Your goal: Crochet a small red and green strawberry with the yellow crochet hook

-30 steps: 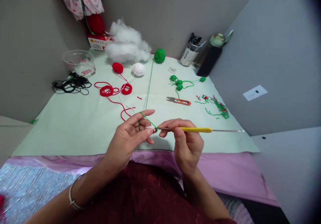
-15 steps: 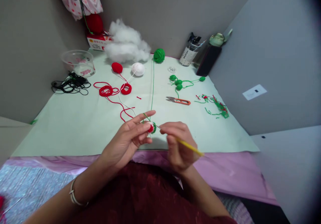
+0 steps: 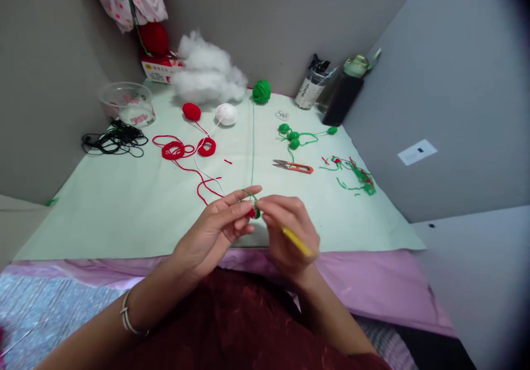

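Note:
Between thumb and fingers, my left hand [image 3: 215, 223] pinches a small crocheted piece [image 3: 253, 212] in red, white and green. Green yarn passes over its raised index finger and runs back to a green yarn ball [image 3: 261, 91]. My right hand [image 3: 292, 229] is closed on a crochet hook with a yellow handle [image 3: 297, 242], its fingertips right beside the piece. The hook's metal tip is hidden by the fingers. White yarn from a white ball [image 3: 226, 114] and red yarn from a red ball [image 3: 191, 111] trail toward my left hand.
Orange-handled snips [image 3: 293, 166] lie beyond my right hand, near small green yarn bundles [image 3: 293, 137]. Yarn scraps [image 3: 360, 176] are at the right. White stuffing [image 3: 209, 72], a clear tub [image 3: 128, 105], black cord [image 3: 116, 139], a pen cup [image 3: 309, 89] and a bottle [image 3: 345, 94] stand farther back.
My right hand has moved left, closer to the crocheted piece, and the yellow handle now points more steeply toward me. The view has shifted slightly.

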`<state>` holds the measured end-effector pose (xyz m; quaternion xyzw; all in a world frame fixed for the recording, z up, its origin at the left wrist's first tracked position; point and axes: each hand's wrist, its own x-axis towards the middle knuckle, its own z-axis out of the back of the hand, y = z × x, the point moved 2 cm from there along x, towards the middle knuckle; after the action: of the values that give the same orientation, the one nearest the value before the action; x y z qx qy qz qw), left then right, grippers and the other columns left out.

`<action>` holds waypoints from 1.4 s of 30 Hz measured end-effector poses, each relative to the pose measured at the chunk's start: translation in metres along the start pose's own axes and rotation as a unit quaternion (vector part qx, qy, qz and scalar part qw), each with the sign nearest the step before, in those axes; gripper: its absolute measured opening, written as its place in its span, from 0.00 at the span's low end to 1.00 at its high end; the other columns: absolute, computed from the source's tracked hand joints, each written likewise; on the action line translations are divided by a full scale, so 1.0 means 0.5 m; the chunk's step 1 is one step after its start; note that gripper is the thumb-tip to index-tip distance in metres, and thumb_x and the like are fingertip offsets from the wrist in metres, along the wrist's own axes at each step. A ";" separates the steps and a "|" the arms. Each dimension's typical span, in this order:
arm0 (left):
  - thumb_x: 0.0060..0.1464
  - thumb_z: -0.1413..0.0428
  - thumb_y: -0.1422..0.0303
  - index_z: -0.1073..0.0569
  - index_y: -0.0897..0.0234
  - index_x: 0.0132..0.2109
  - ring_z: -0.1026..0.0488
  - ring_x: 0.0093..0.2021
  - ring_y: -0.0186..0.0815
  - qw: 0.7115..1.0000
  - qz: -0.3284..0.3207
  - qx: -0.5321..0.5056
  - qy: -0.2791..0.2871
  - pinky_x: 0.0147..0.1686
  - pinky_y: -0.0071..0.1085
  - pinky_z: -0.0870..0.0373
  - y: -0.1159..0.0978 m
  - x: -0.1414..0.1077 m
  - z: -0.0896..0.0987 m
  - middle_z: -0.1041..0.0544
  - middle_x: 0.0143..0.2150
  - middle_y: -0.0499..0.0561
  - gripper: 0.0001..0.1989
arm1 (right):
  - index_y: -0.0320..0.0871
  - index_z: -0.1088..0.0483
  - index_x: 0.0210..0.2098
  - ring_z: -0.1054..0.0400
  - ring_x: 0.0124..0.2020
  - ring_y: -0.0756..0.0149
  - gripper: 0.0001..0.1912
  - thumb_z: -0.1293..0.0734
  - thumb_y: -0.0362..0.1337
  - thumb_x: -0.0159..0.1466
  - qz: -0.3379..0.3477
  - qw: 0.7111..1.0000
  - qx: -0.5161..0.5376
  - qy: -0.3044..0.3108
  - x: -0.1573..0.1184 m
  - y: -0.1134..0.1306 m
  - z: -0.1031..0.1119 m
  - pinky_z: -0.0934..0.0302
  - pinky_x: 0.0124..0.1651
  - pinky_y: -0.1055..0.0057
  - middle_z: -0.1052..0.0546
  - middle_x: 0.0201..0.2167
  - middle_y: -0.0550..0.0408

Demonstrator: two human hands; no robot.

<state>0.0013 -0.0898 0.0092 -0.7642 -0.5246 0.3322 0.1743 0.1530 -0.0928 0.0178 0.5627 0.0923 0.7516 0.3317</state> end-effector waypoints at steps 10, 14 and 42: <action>0.53 0.29 0.70 0.17 0.58 0.54 0.28 0.31 0.26 0.993 -0.081 0.087 -0.001 0.37 0.25 0.22 -0.004 -0.010 -0.007 0.25 0.35 0.44 0.20 | 0.49 0.19 0.43 0.27 0.33 0.67 0.07 0.31 0.37 0.71 -0.223 0.939 0.262 -0.008 0.015 -0.029 -0.012 0.31 0.36 0.66 0.19 0.38 0.55; 0.52 0.29 0.70 0.18 0.59 0.55 0.27 0.31 0.28 0.992 -0.074 0.107 -0.007 0.34 0.25 0.25 -0.008 -0.013 -0.010 0.25 0.35 0.45 0.22 | 0.49 0.19 0.42 0.28 0.31 0.69 0.07 0.31 0.38 0.71 -0.242 0.924 0.295 -0.007 0.011 -0.037 -0.010 0.32 0.34 0.67 0.19 0.37 0.56; 0.54 0.31 0.71 0.19 0.64 0.40 0.35 0.23 0.25 0.998 -0.038 0.050 0.006 0.29 0.23 0.24 0.001 -0.012 -0.001 0.30 0.26 0.41 0.08 | 0.48 0.20 0.41 0.28 0.31 0.67 0.08 0.34 0.36 0.72 -0.211 0.944 0.250 -0.051 0.003 -0.028 0.004 0.32 0.33 0.65 0.21 0.34 0.55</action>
<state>0.0006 -0.0954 0.0111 -0.7358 -0.5351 0.3469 0.2279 0.1604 -0.0817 0.0124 0.6328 0.3768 0.5872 0.3358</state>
